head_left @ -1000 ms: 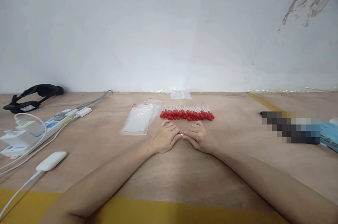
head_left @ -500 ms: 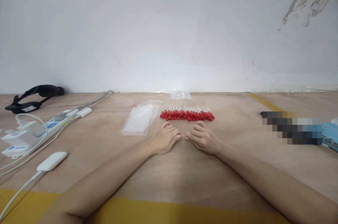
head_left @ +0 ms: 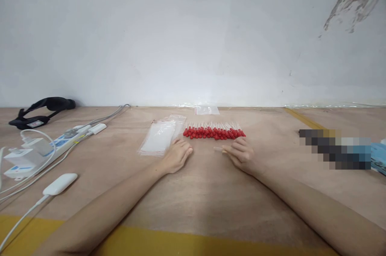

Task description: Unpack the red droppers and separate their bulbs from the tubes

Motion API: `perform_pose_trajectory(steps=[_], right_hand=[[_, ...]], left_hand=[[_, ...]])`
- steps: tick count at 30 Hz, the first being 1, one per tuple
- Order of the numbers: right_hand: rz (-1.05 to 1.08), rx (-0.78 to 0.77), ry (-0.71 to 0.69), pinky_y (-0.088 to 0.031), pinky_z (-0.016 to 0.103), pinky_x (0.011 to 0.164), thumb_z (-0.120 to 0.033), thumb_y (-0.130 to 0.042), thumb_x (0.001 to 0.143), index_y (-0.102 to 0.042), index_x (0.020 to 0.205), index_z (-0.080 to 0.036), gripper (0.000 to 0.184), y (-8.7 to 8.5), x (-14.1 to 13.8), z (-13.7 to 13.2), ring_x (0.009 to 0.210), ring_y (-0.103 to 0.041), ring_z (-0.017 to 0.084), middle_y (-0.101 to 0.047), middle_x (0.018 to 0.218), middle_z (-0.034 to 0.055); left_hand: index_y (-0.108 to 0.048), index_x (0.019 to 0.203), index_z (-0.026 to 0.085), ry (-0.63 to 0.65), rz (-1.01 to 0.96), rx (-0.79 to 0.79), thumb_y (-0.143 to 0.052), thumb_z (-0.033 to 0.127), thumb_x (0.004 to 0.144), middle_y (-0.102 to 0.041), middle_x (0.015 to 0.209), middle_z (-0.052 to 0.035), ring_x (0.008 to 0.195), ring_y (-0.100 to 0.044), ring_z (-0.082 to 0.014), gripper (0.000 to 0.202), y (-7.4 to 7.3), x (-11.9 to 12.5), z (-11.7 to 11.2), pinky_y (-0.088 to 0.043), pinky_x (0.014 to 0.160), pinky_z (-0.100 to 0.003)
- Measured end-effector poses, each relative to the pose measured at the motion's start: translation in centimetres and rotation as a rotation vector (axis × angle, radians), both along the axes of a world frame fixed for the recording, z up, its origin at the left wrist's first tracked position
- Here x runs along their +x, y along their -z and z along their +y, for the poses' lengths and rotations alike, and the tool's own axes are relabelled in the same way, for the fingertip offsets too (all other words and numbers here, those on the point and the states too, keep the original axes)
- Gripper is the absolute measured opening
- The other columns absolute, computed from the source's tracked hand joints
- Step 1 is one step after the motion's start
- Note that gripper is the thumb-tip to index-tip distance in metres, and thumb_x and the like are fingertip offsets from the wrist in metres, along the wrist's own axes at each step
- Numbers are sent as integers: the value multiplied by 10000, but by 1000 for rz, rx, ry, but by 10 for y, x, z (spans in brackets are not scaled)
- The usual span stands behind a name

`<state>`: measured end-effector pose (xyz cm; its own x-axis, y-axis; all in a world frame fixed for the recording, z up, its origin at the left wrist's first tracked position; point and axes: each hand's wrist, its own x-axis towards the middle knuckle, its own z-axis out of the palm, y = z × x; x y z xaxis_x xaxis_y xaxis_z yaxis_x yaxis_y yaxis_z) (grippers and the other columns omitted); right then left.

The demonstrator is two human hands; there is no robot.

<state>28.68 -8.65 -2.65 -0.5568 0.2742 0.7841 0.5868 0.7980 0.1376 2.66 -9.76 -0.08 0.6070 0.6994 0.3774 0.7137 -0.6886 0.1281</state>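
Note:
My right hand (head_left: 243,154) is closed in a pinch, and a short, thin clear tube (head_left: 218,149) sticks out from its fingertips to the left. My left hand (head_left: 177,154) is closed too, its fingers curled together beside the plastic bags; whatever may be inside them is hidden. A gap of bare table lies between the hands. Just beyond them lies a row of slim clear tubes with red rubber-like ends (head_left: 208,132), resembling droppers, red ends towards me. Flat clear zip bags (head_left: 158,137) are stacked left of the row.
Another clear bag (head_left: 207,110) lies by the wall. On the left are a power strip (head_left: 57,145) with plugs and cables, a white cabled device (head_left: 60,184) and a black strap (head_left: 42,111). A blurred dark object (head_left: 334,149) and a blue packet (head_left: 379,156) sit at right.
The hands have moved apart, left hand leftward and right hand rightward. The clear tube that spanned between them, with red showing at the left fingers, now sticks out from the right hand only.

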Motion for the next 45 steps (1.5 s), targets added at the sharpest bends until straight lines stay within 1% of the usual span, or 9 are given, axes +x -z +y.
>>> perform_pose_trajectory(steps=[5,9,13,16,22,28,37,41,45], right_hand=[[90,-244,224,-341,276,665,-222,-446,835,-633,936,-200,213,6,3,4,655,-497,132,-602,689,23],[29,-258,377,-308,303,738,-194,-442,808,-616,990,-224,254,5,-1,-1,753,-542,158,-645,802,22],[-21,-228,407,-279,310,732,-172,-434,802,-619,930,-203,228,1,-8,-5,757,-541,163,-651,797,24],[-74,-190,438,-264,318,705,-171,-423,808,-627,866,-184,212,-1,-15,-5,732,-527,166,-642,764,37],[-105,-291,401,-257,329,742,-284,-421,840,-625,850,-201,221,-5,-23,-12,787,-520,168,-625,790,34],[-117,-382,363,-269,336,789,-447,-414,830,-616,901,-211,318,-9,-23,-17,848,-499,177,-596,871,49],[-117,-443,371,-293,337,793,-473,-410,825,-612,968,-217,356,-8,-22,-14,865,-501,183,-580,898,59],[-111,-442,339,-295,346,800,-465,-422,823,-604,983,-224,341,-7,-22,-13,887,-502,186,-582,935,61],[-94,-446,283,-301,349,797,-449,-431,826,-590,1003,-227,326,-6,-21,-11,900,-505,188,-587,967,64]], left_hand=[[-497,945,189,-88,-220,-8,-311,261,900,-480,898,-43,847,-480,-157,204,7,-14,11,-407,779,-293],[-467,1076,193,-114,-287,10,-364,185,866,-449,950,-55,878,-483,-158,234,12,-3,14,-413,824,-302],[-472,1001,194,-191,-371,81,-450,171,818,-449,932,-39,810,-502,-146,185,15,9,20,-443,747,-286],[-493,885,191,-169,-367,122,-470,166,805,-467,884,-26,796,-504,-143,86,16,13,25,-445,720,-274],[-563,794,177,-92,-266,79,-550,268,778,-519,812,-36,753,-519,-155,93,15,10,19,-449,693,-295],[-597,850,183,-88,-264,36,-500,211,804,-565,857,-46,780,-540,-154,111,15,7,11,-450,715,-293],[-577,803,183,-151,-330,40,-516,213,792,-555,821,-28,704,-529,-132,69,17,8,10,-444,646,-264],[-568,850,194,-171,-338,108,-530,263,788,-544,845,-31,799,-525,-160,100,11,7,11,-436,747,-304],[-577,852,195,-282,-317,228,-542,278,775,-536,855,-43,860,-495,-196,119,-1,5,26,-409,798,-343]])
